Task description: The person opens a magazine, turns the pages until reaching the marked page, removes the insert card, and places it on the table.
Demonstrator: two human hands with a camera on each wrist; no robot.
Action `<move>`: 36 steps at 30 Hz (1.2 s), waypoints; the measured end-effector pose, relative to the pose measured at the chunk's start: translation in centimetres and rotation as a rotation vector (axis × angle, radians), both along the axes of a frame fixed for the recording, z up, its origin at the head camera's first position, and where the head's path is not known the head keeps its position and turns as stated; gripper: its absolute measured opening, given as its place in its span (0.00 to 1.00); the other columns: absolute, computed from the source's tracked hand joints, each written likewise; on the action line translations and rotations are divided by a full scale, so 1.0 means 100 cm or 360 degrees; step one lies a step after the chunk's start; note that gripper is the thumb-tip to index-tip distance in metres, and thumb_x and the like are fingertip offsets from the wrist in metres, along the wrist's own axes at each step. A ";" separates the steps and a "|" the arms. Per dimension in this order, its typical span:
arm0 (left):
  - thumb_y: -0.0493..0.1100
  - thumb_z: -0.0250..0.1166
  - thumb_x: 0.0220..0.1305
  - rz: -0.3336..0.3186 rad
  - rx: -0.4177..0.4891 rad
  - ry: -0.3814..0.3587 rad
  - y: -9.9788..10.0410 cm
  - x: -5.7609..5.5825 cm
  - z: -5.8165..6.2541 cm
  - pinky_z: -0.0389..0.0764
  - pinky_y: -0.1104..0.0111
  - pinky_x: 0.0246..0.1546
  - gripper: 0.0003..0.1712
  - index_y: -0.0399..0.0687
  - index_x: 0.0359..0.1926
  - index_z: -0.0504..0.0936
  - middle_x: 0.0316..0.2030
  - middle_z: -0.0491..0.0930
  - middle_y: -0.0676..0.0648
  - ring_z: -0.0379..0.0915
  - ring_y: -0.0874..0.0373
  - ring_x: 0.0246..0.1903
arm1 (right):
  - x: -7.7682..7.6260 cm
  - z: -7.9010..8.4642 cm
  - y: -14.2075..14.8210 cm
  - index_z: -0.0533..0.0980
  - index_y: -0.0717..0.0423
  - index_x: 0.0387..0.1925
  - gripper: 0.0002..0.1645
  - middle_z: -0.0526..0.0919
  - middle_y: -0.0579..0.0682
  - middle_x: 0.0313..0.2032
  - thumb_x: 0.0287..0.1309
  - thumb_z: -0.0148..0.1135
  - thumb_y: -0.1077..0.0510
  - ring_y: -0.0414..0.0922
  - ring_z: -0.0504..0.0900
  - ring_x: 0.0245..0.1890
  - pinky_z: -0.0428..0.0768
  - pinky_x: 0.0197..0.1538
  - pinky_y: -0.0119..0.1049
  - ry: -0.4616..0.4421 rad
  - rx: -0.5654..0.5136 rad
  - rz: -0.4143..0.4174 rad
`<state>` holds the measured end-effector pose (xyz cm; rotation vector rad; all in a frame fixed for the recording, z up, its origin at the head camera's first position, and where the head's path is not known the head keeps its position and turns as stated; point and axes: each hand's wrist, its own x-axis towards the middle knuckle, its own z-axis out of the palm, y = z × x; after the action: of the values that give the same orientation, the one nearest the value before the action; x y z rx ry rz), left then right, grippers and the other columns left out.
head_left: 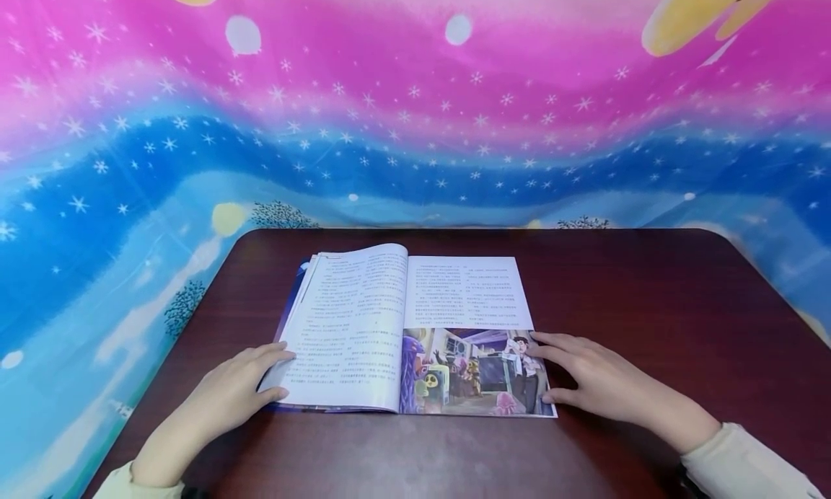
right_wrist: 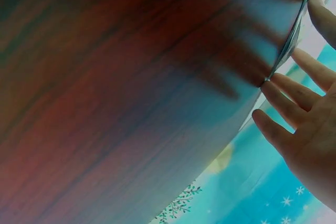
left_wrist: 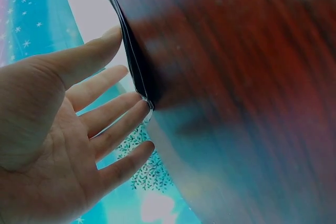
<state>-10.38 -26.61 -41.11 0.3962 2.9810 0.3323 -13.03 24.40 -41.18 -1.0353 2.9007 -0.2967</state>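
Note:
An open magazine (head_left: 344, 319) lies on the table, printed text filling its left page, which bulges up near the spine. The right page has text above a colourful cartoon picture (head_left: 477, 373). My left hand (head_left: 223, 391) rests its thumb and fingertips on the magazine's left edge, near the lower corner. At the opposite edge, beside the picture, the fingertips of my right hand (head_left: 607, 380) touch the page. In the left wrist view the fingers (left_wrist: 118, 124) are spread along the thin edge. The right wrist view likewise shows relaxed, spread fingers (right_wrist: 286, 100) at the magazine's side.
The dark reddish-brown wooden table (head_left: 649, 297) has rounded far corners and a glossy top. Behind it and along the sides hangs a pink and blue cloth (head_left: 389, 138) printed with snowflakes. Pale sleeves (head_left: 746, 463) cover both forearms.

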 end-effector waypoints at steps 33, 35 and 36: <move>0.49 0.71 0.61 -0.0111 0.0165 0.0198 0.030 -0.005 0.012 0.70 0.42 0.58 0.26 0.48 0.59 0.81 0.61 0.77 0.43 0.70 0.41 0.62 | -0.005 0.007 -0.010 0.80 0.50 0.56 0.30 0.77 0.53 0.60 0.52 0.76 0.47 0.56 0.74 0.61 0.73 0.59 0.58 0.0017 -0.0194 -0.0200; 0.49 0.71 0.62 -0.0134 0.0196 0.0210 0.038 -0.007 0.015 0.70 0.42 0.59 0.25 0.49 0.59 0.81 0.61 0.77 0.45 0.70 0.42 0.62 | -0.007 0.010 -0.012 0.80 0.51 0.56 0.30 0.77 0.54 0.60 0.52 0.76 0.47 0.56 0.74 0.61 0.73 0.59 0.59 0.0019 -0.0219 -0.0220; 0.49 0.70 0.62 -0.0148 0.0210 0.0216 0.043 -0.008 0.017 0.70 0.43 0.59 0.25 0.50 0.59 0.81 0.61 0.77 0.45 0.70 0.43 0.62 | -0.007 0.012 -0.013 0.80 0.51 0.55 0.30 0.77 0.54 0.60 0.51 0.76 0.47 0.56 0.74 0.61 0.73 0.59 0.59 0.0020 -0.0230 -0.0230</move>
<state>-11.13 -22.36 -39.44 0.5919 3.0680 0.5142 -13.74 23.13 -40.02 -0.8479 3.0091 -0.5152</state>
